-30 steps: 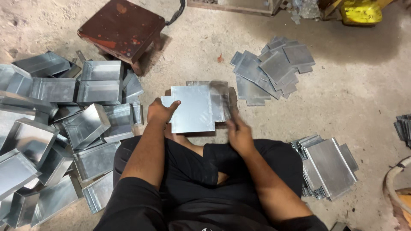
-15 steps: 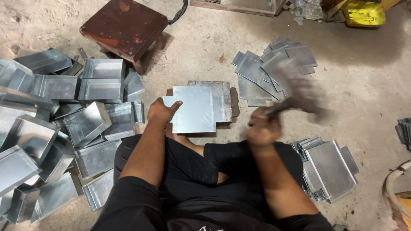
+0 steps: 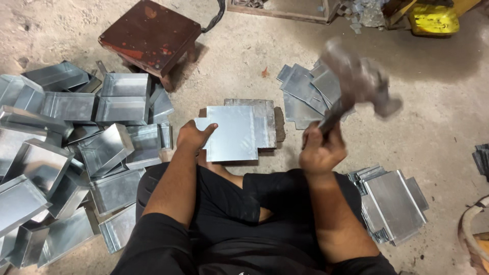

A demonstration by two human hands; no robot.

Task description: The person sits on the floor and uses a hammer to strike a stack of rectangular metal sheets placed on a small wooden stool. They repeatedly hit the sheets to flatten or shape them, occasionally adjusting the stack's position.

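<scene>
The left hand (image 3: 196,136) is pinning the thin, stiff, sharp-edged metal sheet (image 3: 232,133) at its left edge; the right hand (image 3: 321,150) is gripping a raised hammer (image 3: 356,84) tightly.

Single head-worn view, looking steeply down, close over lap and floor

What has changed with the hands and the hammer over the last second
The right hand has swung the hammer up from the metal sheet to high on the right, blurred by motion. The left hand still pins the sheet's left edge, and the sheet and the folded trays have not shifted.
</scene>
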